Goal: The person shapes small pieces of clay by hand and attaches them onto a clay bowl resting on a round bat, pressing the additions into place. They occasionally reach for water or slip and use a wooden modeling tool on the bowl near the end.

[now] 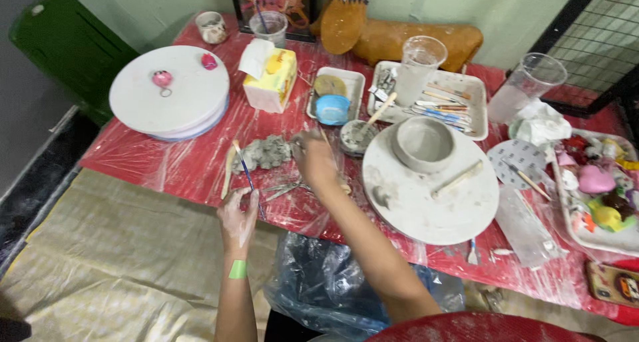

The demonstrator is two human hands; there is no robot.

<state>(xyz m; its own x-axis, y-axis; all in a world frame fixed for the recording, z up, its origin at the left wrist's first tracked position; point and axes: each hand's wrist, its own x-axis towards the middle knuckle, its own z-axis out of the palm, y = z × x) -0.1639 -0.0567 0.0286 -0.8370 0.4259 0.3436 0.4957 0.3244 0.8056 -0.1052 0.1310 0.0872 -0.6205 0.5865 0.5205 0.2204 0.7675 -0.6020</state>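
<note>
Head view: at a red table wrapped in crinkled clear plastic (166, 159), a person's clay-smeared left hand (238, 219) closes its fingers around a thin blue-handled brush (245, 170), tip raised above the table edge. The right hand (315, 159) reaches to a rough grey lump of wet clay (265, 153); how far its fingers are curled cannot be told. A light pinch low on the handle would likely steady the brush best. Nearby, a smooth grey clay bowl (423, 142) sits on a round white turntable (426, 205) smudged with slip, beside a small pot of grey slurry (356, 137) and a white tray of tools (466, 89).
</note>
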